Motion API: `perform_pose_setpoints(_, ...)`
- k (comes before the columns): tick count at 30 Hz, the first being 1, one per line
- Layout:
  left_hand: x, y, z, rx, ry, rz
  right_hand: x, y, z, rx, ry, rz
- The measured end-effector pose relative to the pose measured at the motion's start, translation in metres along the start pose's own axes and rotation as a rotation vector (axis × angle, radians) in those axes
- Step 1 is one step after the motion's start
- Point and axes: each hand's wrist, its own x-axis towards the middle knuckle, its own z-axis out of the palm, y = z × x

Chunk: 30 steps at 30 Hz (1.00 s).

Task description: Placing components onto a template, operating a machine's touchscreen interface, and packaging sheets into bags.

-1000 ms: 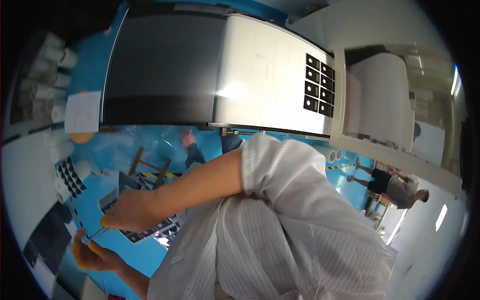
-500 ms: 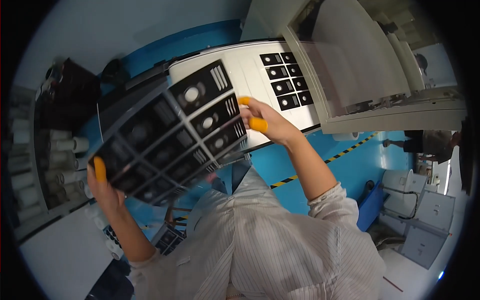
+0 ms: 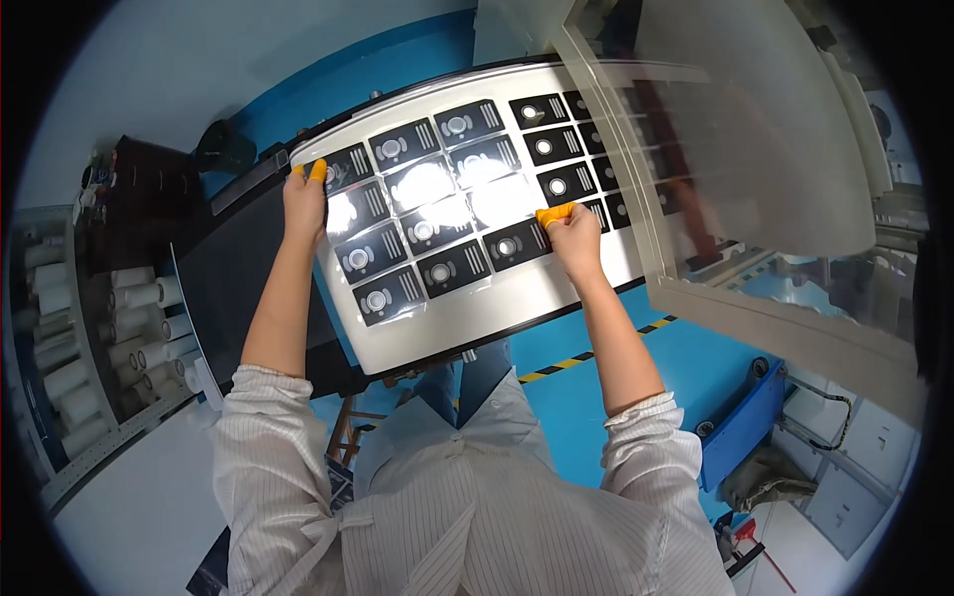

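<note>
A clear sheet of black printed panels (image 3: 454,273), each with a pale disc and short stripes, lies on the white bed (image 3: 417,333) of a machine. Glare washes out its middle. My left hand (image 3: 307,204) pinches the sheet's far left corner. At the near right corner, my right hand (image 3: 574,233) is closed with its fingertips on the edge. Yellow finger covers sit on fingers of both hands. Just right of this sheet lies a second sheet of black panels (image 3: 556,147), partly under the machine's clear-sided cover.
The pale frame of the machine cover (image 3: 646,204) rises close to my right hand. A dark panel (image 3: 243,273) adjoins the bed on the left. Shelves of white rolls (image 3: 139,298) stand farther left. A blue cart (image 3: 740,417) is on the floor at right.
The sheet, held tilted in the air before, is now flat on the white bed. My left hand has moved up and away from me; my right hand has shifted right. The second sheet sits farther under the cover.
</note>
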Motion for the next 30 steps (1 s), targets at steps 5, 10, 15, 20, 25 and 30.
perform_pose_setpoints(5,0.019,-0.017,0.003,0.070,0.005,0.003,-0.001,-0.005,0.007,-0.145,0.030,-0.053)
perform_pose_setpoints(10,0.018,-0.018,0.011,0.032,0.051,-0.030,0.002,0.000,0.013,-0.258,0.026,-0.067)
perform_pose_setpoints(15,0.025,-0.024,0.009,0.099,0.010,-0.021,0.004,-0.002,0.016,-0.289,-0.006,-0.063)
perform_pose_setpoints(20,0.022,-0.011,0.013,0.932,0.184,0.153,-0.001,-0.013,0.021,-0.530,0.007,-0.212)
perform_pose_setpoints(25,-0.009,0.014,0.033,1.287,0.157,0.652,0.054,-0.050,0.038,-0.418,0.084,-0.420)
perform_pose_setpoints(30,-0.044,-0.013,0.118,1.187,-0.297,0.920,0.151,-0.058,0.081,-0.379,0.107,-0.554)
